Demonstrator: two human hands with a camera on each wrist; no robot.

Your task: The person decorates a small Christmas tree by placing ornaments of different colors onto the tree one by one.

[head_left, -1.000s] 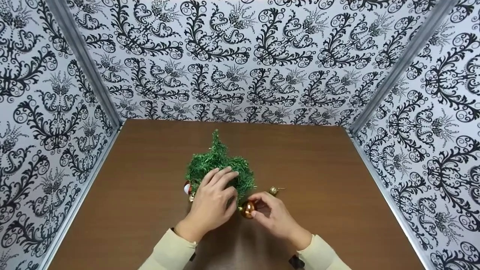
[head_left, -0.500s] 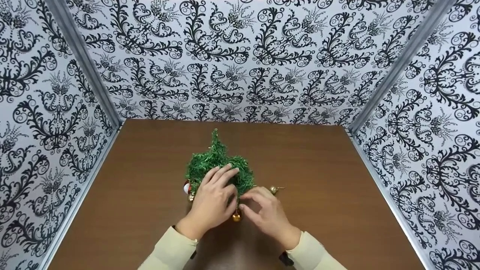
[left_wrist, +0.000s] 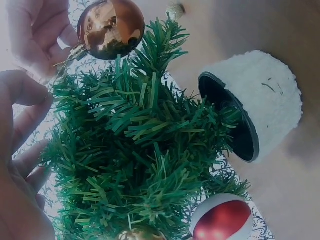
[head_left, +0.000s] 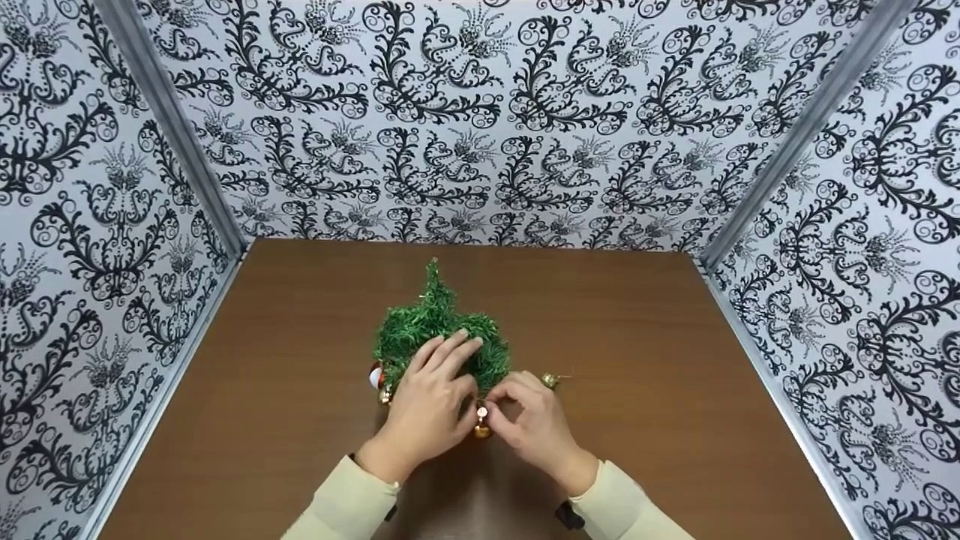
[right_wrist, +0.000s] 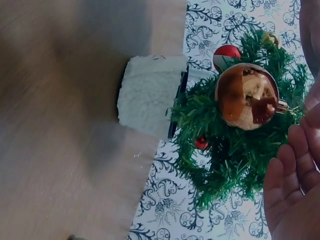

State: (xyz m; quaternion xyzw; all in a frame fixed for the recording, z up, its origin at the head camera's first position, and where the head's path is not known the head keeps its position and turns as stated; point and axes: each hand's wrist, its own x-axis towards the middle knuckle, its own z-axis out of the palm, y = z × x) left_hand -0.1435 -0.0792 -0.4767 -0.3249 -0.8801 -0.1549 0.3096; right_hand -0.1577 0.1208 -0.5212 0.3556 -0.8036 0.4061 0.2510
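A small green artificial Christmas tree stands upright in a white, snowy-textured pot. My left hand lies over its near side, several fingers spread on the branches, thumb and forefinger pinching a branch tip. A shiny copper bauble hangs at the near right side of the tree. Its cap and thin string lie between my two hands. My right hand pinches the string with thumb and forefinger, just above the bauble. In the head view my fingers partly hide the string.
A small glittery gold ornament with a hook lies on the brown table, right of the tree. A red-and-white bauble and a gold one hang on the tree's left side. Patterned walls enclose the table.
My right hand has shifted left, its grip going from the bauble's body to its string. The bauble has moved slightly left and now hangs down by the tree. My left hand stays nearly still.
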